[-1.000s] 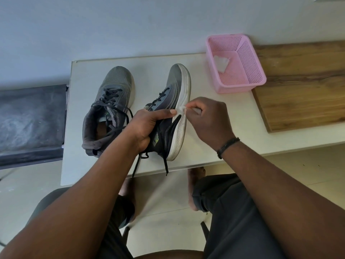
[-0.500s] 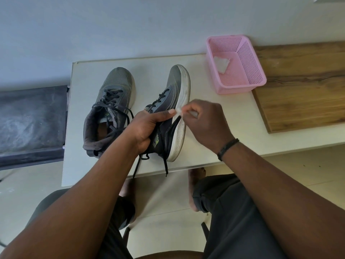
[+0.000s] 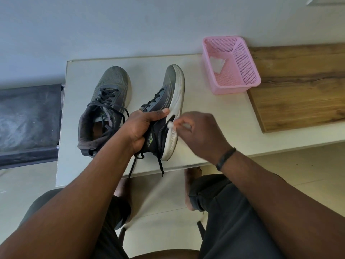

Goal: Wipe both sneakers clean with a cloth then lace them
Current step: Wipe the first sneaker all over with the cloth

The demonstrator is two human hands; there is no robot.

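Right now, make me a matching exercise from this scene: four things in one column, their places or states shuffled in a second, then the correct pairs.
Things
1. left sneaker
2. right sneaker
3. pink basket
4. small white cloth

Places or states
A. tipped on its side, gripped by the left hand
B. pinched in the right hand, against the white sole
C. flat on the white table, untouched
D. at the table's far edge, a white wipe inside

Pairs: 1-C, 2-A, 3-D, 4-B
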